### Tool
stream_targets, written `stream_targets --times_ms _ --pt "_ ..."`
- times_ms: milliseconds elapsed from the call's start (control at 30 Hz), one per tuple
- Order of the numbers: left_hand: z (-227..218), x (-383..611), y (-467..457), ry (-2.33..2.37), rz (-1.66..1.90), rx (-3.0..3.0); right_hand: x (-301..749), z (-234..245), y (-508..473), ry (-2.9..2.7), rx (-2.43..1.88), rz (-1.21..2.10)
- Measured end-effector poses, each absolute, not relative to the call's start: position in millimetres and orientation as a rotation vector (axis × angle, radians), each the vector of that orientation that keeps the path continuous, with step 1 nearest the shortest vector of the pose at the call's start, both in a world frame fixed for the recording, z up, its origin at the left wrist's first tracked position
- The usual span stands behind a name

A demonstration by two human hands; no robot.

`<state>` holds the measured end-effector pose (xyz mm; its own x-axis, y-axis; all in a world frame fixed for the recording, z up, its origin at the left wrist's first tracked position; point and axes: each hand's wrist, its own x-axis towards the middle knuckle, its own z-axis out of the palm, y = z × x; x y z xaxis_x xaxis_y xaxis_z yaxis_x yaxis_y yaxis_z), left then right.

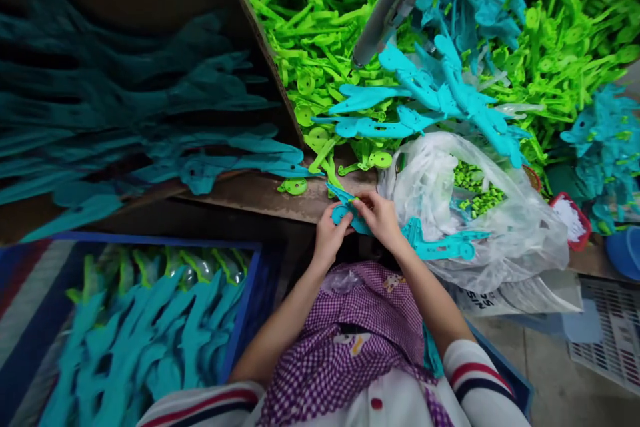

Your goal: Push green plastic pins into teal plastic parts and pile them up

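Both my hands meet at the front edge of a wooden bench point(260, 197). My left hand point(329, 235) and my right hand point(381, 217) are closed together round one teal plastic part point(346, 207), with a small green piece pinched at my right fingertips. Another teal part point(440, 245) lies just right of my right wrist. A clear plastic bag point(520, 233) holding small green pieces point(477, 192) sits beside my right hand.
Heaps of green plastic parts point(310, 20) and teal parts point(440, 87) cover the bench behind. A grey tool point(393, 0) hangs above. A cardboard box point(250, 20) of teal parts is at left, a blue crate point(245, 307) of assembled parts below left.
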<state>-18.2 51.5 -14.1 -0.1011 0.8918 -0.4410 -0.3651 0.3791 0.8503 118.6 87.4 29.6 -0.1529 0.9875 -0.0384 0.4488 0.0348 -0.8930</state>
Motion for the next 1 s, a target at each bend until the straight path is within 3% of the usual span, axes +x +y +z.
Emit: stream_targets --times_ms 133,1000 --pt "-16.2 -18.7 53.2 1.232 1.155 0.528 113.1 29.3 86.5 -1.828 -1.528 0.878" --pt "-22.5 -19.4 56.8 1.199 1.222 0.432 86.7 41.4 91.1 -2.249 -1.852 0.578"
